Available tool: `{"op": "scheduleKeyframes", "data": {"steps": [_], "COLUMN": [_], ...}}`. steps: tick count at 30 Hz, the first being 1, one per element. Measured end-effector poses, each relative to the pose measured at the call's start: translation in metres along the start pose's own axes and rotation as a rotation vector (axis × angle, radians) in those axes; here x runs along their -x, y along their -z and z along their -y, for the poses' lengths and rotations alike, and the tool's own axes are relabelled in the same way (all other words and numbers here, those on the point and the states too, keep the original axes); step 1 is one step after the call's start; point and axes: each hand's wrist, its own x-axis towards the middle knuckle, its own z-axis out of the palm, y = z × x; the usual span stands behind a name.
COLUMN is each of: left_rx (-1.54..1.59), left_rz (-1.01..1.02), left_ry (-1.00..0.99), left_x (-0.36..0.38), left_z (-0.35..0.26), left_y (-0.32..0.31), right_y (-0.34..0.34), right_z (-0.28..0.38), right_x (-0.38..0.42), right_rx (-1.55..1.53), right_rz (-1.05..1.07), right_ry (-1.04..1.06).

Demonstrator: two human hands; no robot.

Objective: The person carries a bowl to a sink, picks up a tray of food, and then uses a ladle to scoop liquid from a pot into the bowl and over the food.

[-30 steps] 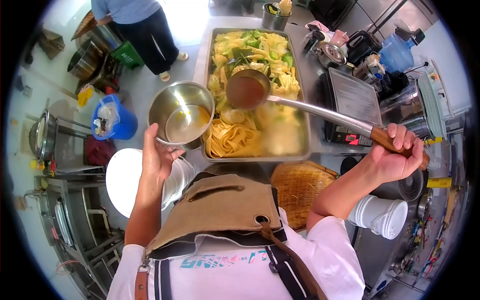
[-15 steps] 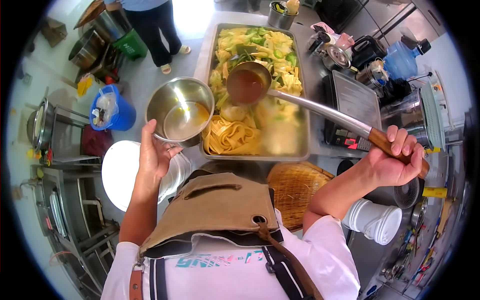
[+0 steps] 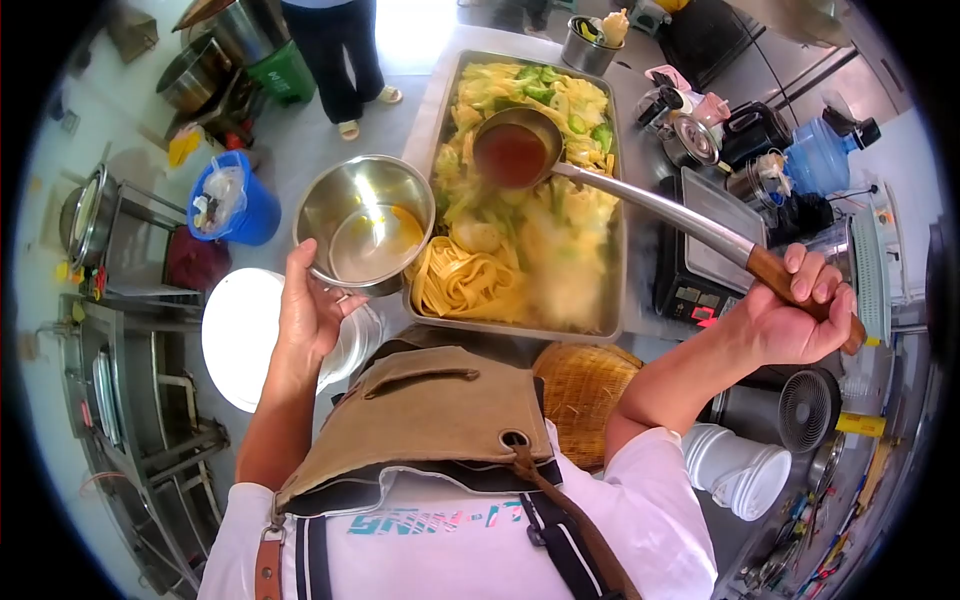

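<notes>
Two grips clamp: left hand (image 3: 310, 310) on sauce-streaked bowl (image 3: 365, 222); right hand (image 3: 795, 320) on sauce-filled ladle (image 3: 515, 152).

- A commercial kitchen, by the look of it.
- A large steel tray (image 3: 612, 300) of cabbage and flat noodles sits on a steel bench (image 3: 640, 120).
- Big stockpots (image 3: 200, 70), stacked white buckets (image 3: 740, 470) and a blue bin (image 3: 240, 205) stand about.

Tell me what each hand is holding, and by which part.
Left hand holds the steel bowl from underneath at its near side. Right hand grips the ladle by its wooden handle end.
</notes>
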Motion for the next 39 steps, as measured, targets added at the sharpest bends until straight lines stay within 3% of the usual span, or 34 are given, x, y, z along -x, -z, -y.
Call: {"op": "scheduleKeyframes", "data": {"steps": [10, 20, 39], "left_rx": [0.033, 0.051, 0.025], "left_rz": [-0.053, -0.108, -0.026], "left_ry": [-0.03, -0.042, -0.006], "left_x": [0.004, 0.009, 0.006], "left_z": [-0.002, -0.007, -0.006], "left_y": [0.001, 0.002, 0.0], "right_y": [-0.012, -0.007, -0.006], "right_z": [-0.043, -0.06, 0.025], "right_x": [-0.026, -0.039, -0.005], "right_rx": [0.01, -0.025, -0.034], "right_rz": [-0.137, -0.12, 0.098], "right_ry": [0.023, 0.01, -0.023]}}
